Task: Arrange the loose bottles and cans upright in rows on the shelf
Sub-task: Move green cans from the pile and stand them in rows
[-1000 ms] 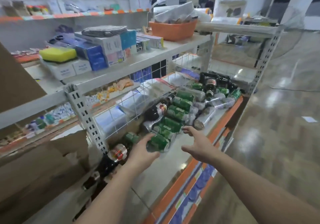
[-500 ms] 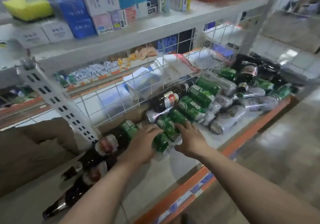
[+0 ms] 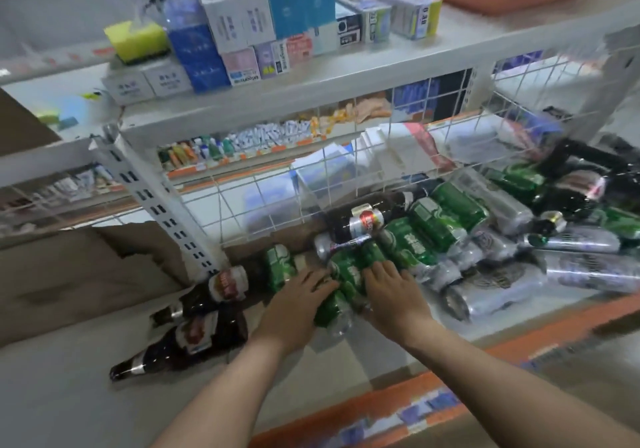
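Loose drinks lie on their sides on the white lower shelf. A cluster of green cans fills the middle, and the nearest green can lies between my hands. My left hand grips that can from the left, fingers curled over its top. My right hand rests palm down on the green cans beside it, fingers stretched forward. Two brown bottles lie to the left, necks pointing toward me. A dark bottle with a red label lies behind the cans. Silver cans lie to the right.
A white wire grid backs the shelf, and a slotted upright post stands at its left. Torn cardboard lies at the far left. The upper shelf overhead holds small boxes. An orange strip edges the shelf front.
The view has tilted down and come closer to the shelf. My right hand went from hovering open in the air to resting on the green cans; my left hand stays on the near green can.
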`<state>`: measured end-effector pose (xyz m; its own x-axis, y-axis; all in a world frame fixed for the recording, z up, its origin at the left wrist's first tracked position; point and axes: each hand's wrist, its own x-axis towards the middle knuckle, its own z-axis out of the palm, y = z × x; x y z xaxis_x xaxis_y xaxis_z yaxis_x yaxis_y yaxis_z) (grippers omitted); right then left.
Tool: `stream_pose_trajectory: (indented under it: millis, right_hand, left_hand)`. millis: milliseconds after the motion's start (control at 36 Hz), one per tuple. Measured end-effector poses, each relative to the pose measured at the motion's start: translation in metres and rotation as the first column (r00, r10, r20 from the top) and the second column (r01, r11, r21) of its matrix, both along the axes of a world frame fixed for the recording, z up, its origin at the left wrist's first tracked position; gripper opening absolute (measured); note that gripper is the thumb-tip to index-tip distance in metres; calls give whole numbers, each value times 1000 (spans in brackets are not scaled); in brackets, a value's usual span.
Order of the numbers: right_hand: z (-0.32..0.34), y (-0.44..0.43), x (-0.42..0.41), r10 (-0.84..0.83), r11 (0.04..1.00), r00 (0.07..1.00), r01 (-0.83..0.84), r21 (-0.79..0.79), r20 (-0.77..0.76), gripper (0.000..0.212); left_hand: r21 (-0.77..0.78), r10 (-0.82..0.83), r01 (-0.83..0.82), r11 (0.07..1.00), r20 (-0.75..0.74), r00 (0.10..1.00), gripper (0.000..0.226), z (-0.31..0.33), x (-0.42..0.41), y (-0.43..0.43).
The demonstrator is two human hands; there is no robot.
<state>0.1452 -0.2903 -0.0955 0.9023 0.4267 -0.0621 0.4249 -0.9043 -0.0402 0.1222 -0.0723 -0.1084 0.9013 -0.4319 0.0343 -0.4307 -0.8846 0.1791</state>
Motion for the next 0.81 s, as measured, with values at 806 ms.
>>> stream_pose_trajectory:
  millis: [806]
  right_hand:
    - [11, 15, -4, 70, 784, 985, 45, 620, -160, 54]
  left_hand:
    - [-733, 496, -647, 207, -491, 716, 55, 31, -48, -26]
